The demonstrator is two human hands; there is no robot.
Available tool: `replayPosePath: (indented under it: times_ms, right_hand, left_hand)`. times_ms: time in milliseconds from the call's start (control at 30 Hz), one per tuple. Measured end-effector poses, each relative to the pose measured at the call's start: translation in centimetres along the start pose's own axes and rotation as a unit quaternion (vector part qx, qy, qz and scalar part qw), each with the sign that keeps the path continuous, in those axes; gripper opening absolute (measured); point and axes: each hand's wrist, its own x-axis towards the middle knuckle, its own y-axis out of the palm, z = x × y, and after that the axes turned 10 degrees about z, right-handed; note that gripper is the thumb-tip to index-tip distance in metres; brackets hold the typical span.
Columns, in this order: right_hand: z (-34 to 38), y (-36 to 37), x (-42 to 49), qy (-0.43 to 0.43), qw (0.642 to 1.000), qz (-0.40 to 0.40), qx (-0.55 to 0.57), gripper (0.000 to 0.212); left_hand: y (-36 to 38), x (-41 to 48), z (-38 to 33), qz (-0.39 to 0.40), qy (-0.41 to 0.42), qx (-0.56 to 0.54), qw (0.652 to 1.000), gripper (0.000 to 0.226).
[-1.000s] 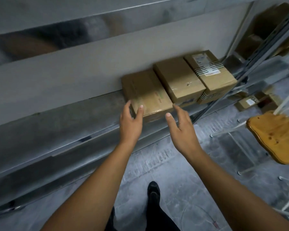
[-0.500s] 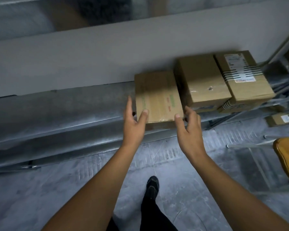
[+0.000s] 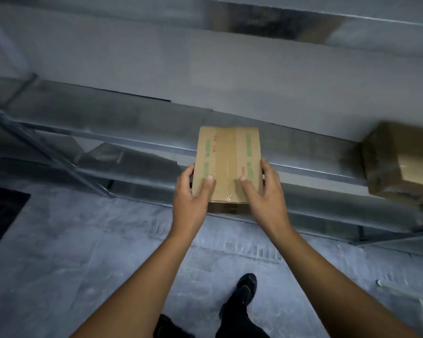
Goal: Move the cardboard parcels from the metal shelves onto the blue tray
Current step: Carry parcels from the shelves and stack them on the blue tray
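Observation:
A flat cardboard parcel (image 3: 227, 164) with green and red print and clear tape sits in both my hands, its near end out past the front edge of the metal shelf (image 3: 132, 128). My left hand (image 3: 193, 193) grips its left side, thumb on top. On the right side my right hand (image 3: 264, 191) grips it the same way. Another cardboard parcel (image 3: 401, 164) stands on the shelf at the far right, blurred. The blue tray is out of view.
A lower shelf level (image 3: 327, 215) runs under the parcel. Slanted metal posts (image 3: 47, 152) stand at the left. Grey concrete floor (image 3: 95, 264) lies below, with a dark patch (image 3: 0, 211) at the far left. My dark shoe (image 3: 244, 291) is near the bottom centre.
Both hands closed round the parcel with green print and drew it toward the shelf's front edge. The view swung left, so the other parcels slid to the right edge.

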Motion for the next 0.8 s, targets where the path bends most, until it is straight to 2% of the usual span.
replayPosePath:
  times_ms: [167,333,433,633,800]
  right_hand:
    - [7.7,14.2,-1.7,-0.061,0.995,0.074,-0.019,0.071]
    - [15.5,29.3,-4.4,-0.142,0.974,0.169,-0.04,0.068]
    - [19.7,37.2,-6.5,-0.19,0.953,0.232,-0.05,0.065]
    - [26.1,51.2,-9.1,-0.25,0.901,0.349,-0.064,0.073]
    - [29.9,63.0,-9.8,-0.29,0.857,0.422,-0.055,0.074]
  left_hand:
    - [-15.8,-3.6,0.7,-0.119,0.011,-0.005,0.993,0.058]
    - [-31.8,-8.6,1.5,-0.254,0.008,0.001,0.967,0.056]
    - [-40.0,-12.0,1.8,-0.325,0.001,-0.005,0.946,0.056]
    - [-52.6,-17.3,3.3,-0.45,0.004,-0.022,0.893,0.05]
    - [-62.2,-19.1,5.5,-0.531,-0.005,-0.023,0.847,0.061]
